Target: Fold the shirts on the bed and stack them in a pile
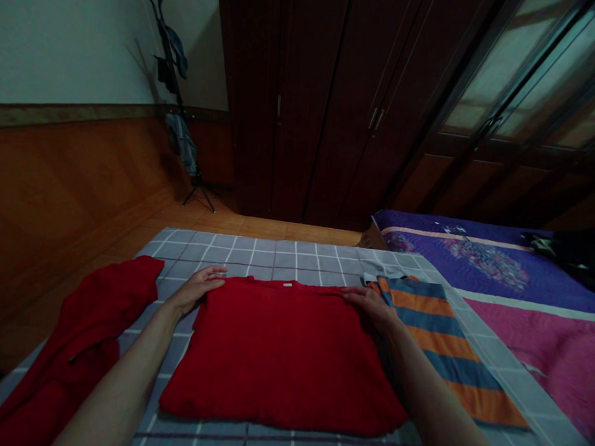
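Left grip [198, 291] and right grip [374, 307] touch the red shirt [286, 356] on the checked cloth [296, 252]; whether they pinch, I cannot tell. Seemingly I'm squaring its corners; the next move needs even tension.

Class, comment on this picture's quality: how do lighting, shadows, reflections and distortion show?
All from the head view: dim light overall, with the wardrobe sunk in near-darkness; a shadow beside the coat rack on the wall; pale patches, perhaps reflections, in the glass panes; door lines leaning outward, suggesting wide-angle distortion; little fabric detail in the red shirt.
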The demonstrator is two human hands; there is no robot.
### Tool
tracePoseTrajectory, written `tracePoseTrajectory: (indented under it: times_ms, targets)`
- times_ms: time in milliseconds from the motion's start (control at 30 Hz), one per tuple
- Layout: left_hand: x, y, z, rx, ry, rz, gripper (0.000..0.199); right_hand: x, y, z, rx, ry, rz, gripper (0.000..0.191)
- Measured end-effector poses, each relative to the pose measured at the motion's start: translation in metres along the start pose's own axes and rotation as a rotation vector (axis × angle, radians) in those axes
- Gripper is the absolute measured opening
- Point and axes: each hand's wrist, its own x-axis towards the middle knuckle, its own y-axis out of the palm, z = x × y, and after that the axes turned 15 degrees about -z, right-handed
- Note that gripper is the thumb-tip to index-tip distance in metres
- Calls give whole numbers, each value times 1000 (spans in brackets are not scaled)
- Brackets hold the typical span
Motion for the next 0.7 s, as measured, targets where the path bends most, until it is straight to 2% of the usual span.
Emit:
tracePoseTrajectory:
  times_ms: [200, 300, 400, 533, 700]
  targets:
    - [1, -8, 3, -145, 50, -47, 49, -3, -2, -6, 243, 72, -41, 32]
    - [3, -8, 4, -200, 15, -35, 50, -5, 0, -7, 316, 93, -71, 33]
    - [2, -8, 5, -127, -38, -3, 51, -8, 2, -7, 336, 114, -64, 31]
    - [1, -13, 2, -43, -25, 22, 55, -10, 4, -6, 360, 94, -65, 32]
    - [0, -15, 0, 126, -62, -21, 60, -6, 1, -6, 215, 86, -126, 33]
